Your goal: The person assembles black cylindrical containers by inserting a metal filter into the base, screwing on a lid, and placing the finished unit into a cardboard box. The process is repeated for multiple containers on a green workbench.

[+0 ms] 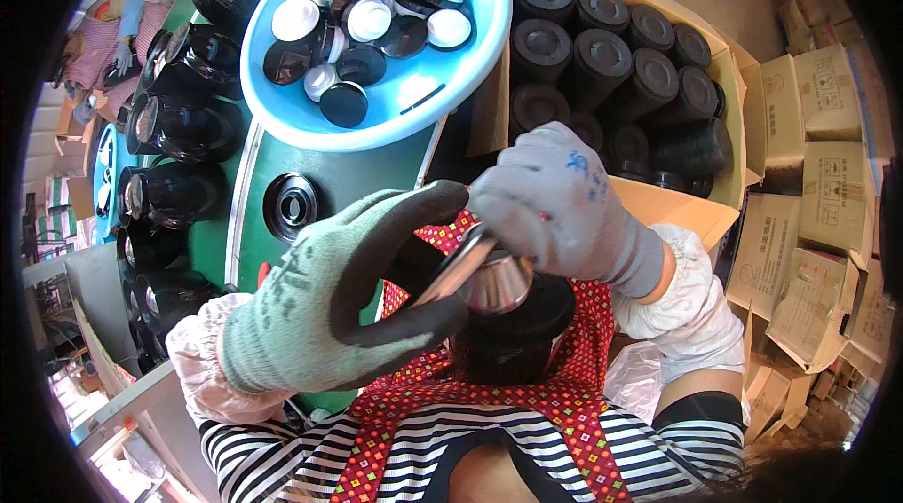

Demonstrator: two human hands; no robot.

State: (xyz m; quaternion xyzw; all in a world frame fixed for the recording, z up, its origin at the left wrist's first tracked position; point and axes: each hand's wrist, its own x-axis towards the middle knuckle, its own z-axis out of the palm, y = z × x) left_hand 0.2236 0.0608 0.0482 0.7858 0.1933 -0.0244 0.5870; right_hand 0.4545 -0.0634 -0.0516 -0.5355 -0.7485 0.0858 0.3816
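A black vacuum jug (504, 351) with a shiny steel neck (499, 283) stands upright against my red patterned apron. Just over the neck, a dark part with a bright metal edge (458, 270) is tilted between my hands. My left hand (331, 298), in a green glove with a black palm, pinches this part between thumb and fingers. My right hand (557, 203), in a grey glove, curls over its upper end, close above the neck. The fingertips of the right hand and the part's far side are hidden.
A blue basin (416, 104) holds several black and white lids on the green work surface (346, 175). A round black lid (291, 207) lies near my left hand. Glossy black jugs (187, 126) line the left. An open carton (674, 203) holds dark cylinders; stacked boxes (765, 249) stand right. Another person (106, 45) is far left.
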